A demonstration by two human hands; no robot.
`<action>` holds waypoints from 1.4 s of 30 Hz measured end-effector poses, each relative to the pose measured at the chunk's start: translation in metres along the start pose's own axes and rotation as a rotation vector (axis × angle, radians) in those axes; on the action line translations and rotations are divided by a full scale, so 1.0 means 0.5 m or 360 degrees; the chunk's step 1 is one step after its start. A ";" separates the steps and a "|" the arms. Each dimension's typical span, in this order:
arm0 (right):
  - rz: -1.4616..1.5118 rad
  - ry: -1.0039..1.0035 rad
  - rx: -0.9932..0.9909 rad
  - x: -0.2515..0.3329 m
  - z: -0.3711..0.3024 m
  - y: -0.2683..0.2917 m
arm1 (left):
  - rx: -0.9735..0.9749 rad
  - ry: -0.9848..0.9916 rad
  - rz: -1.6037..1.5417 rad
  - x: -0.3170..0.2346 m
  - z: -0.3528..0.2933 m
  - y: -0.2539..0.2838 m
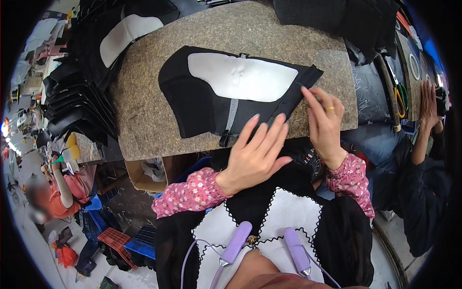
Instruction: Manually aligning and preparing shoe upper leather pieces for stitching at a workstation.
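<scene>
A black panel with curved sides lies flat on the speckled brown work board. It carries a smooth white patch, and a grey strip runs from the patch to the near edge, where a small black tab sticks out. My left hand has its fingers stretched out, the tips resting on the panel's near edge. At the panel's right end is my right hand, fingers loosely bent and apart, the index fingertip at the slanted edge. Neither hand grips anything that I can see.
Stacked black panels stand left of the board, one with a white patch. More black material lies at the far right. Scissors lie on the right, near another person's hand. A cardboard box is below.
</scene>
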State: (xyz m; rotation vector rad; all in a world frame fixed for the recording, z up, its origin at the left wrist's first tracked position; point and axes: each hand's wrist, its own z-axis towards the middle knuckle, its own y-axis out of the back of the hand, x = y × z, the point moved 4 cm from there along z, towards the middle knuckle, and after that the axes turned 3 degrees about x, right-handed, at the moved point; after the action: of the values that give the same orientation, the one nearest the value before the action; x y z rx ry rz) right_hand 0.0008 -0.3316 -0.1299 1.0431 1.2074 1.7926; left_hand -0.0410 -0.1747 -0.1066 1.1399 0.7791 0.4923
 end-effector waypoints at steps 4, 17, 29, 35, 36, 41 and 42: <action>0.0491 0.0308 -0.0149 0.030 -0.036 0.016 | -0.0129 0.0099 0.0134 0.014 -0.072 -0.003; 0.0202 0.0453 0.0395 0.087 -0.030 0.003 | 0.0054 0.0106 0.0204 0.018 -0.102 -0.029; 0.0028 0.0348 0.0320 0.084 -0.023 0.007 | -0.0066 0.0089 0.0118 0.027 -0.080 -0.032; -0.0113 0.0186 0.0350 0.035 -0.009 0.011 | -0.0087 0.0054 0.0087 0.029 -0.086 -0.035; -0.0115 0.0182 0.0346 0.029 -0.007 0.011 | -0.0087 0.0057 0.0073 0.029 -0.086 -0.035; -0.0237 0.0103 0.0228 0.011 0.005 0.001 | -0.0035 0.0069 0.0085 0.029 -0.087 -0.032; -0.0263 0.0070 0.0177 0.010 0.005 0.001 | -0.0014 0.0068 0.0082 0.030 -0.086 -0.031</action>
State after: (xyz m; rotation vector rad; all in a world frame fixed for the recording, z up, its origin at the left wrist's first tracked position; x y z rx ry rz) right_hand 0.0010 -0.3262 -0.1278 0.9402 1.3921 1.6446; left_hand -0.0647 -0.1433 -0.1344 1.1467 0.7855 0.5644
